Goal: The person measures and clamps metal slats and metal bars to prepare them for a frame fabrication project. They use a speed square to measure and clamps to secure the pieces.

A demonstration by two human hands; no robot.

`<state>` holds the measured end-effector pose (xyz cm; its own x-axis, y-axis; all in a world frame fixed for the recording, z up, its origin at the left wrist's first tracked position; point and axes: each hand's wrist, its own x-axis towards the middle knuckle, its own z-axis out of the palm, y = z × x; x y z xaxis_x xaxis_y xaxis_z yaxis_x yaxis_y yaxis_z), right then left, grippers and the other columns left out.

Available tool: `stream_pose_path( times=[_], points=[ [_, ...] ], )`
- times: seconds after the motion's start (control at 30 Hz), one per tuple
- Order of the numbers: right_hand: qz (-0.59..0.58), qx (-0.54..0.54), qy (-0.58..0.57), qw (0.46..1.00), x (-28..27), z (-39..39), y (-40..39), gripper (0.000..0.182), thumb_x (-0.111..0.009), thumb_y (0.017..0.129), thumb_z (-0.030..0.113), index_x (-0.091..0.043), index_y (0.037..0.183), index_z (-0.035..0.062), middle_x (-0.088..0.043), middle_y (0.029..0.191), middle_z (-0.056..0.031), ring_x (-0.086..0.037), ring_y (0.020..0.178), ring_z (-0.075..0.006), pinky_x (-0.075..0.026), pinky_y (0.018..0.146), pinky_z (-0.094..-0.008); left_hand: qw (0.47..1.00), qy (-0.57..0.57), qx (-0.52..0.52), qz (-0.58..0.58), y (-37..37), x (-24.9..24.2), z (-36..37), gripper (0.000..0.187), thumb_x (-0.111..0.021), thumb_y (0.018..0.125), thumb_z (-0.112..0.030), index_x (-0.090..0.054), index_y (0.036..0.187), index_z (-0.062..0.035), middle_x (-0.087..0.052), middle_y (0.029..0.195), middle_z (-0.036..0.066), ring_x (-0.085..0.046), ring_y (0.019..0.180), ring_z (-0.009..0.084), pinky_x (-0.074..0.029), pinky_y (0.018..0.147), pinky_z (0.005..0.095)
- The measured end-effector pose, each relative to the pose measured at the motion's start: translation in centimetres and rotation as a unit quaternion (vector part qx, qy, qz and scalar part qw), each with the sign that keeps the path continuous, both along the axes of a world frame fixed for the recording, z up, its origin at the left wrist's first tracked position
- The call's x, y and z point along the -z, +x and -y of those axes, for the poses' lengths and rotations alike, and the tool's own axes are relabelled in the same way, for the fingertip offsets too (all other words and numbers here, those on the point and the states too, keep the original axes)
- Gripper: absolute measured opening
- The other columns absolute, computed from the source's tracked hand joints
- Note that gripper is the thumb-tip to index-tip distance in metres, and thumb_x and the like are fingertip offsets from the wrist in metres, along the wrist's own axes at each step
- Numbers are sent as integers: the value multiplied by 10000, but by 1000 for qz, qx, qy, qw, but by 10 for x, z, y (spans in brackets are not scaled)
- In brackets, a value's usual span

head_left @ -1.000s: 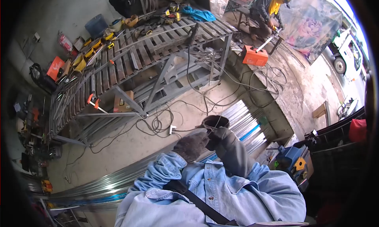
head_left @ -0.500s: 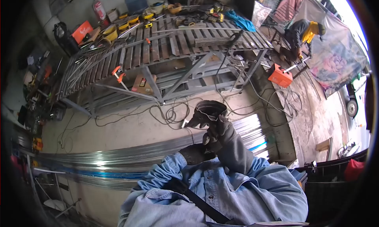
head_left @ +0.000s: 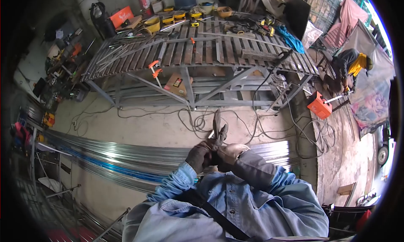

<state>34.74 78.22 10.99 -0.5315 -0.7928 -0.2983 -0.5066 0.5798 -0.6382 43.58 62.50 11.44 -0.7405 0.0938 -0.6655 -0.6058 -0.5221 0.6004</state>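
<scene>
A dark work glove [head_left: 217, 126] stands up in front of my chest, its fingers pointing away from me. My left hand [head_left: 198, 156], dark-covered below a denim cuff, is closed around the glove's lower part. Against it from the other side presses my right hand [head_left: 227, 154], also closed; a pale flap shows at its wrist, above a dark grey sleeve cover [head_left: 256, 168]. The two hands meet and overlap, hiding most of their fingers.
Long metal profiles [head_left: 134, 153] lie across the floor before me, with cables [head_left: 202, 120] beyond. A slatted workbench [head_left: 206, 50] carries tools; orange clamps [head_left: 155, 68] hang on its edge. To the right, a person [head_left: 351, 67] bends near an orange box [head_left: 320, 105].
The glove's wide opening faced up and away before; now its fingers point that way. My hands have drawn together, and the view has swung to the right-hand side's opposite, shifting the bench rightward.
</scene>
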Motion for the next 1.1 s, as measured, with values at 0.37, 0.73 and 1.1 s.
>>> stream_pose_path(
  times=[0.37, 0.73, 1.1],
  points=[
    [-126, 3, 33, 991, -57, 27, -24, 346, -705, 808, 317, -593, 1010, 59, -655, 851, -183, -659, 846, -380, -527, 735, -465, 819, -375, -160, -404, -81, 46, 21, 286, -588, 939, -238, -591, 1152, -48, -647, 1002, 82, -606, 825, 188, -504, 694, 328],
    [-121, 22, 60, 991, -112, 53, -46, 232, -563, 877, 247, -606, 995, 52, -672, 887, -193, -662, 867, -379, -528, 755, -463, 636, -489, -163, -574, -182, -28, 30, 505, -588, 953, -151, -436, 1419, -30, -564, 1170, 92, -539, 938, 163, -462, 778, 311],
    [-203, -50, 45, 977, -97, 62, -68, 372, -793, 727, 296, -592, 968, 97, -670, 931, -138, -663, 926, -340, -533, 783, -424, 602, -650, -55, -460, -153, -104, 56, 497, -654, 914, -110, -515, 1389, -72, -702, 1159, 129, -701, 994, 200, -547, 861, 302]
  ],
)
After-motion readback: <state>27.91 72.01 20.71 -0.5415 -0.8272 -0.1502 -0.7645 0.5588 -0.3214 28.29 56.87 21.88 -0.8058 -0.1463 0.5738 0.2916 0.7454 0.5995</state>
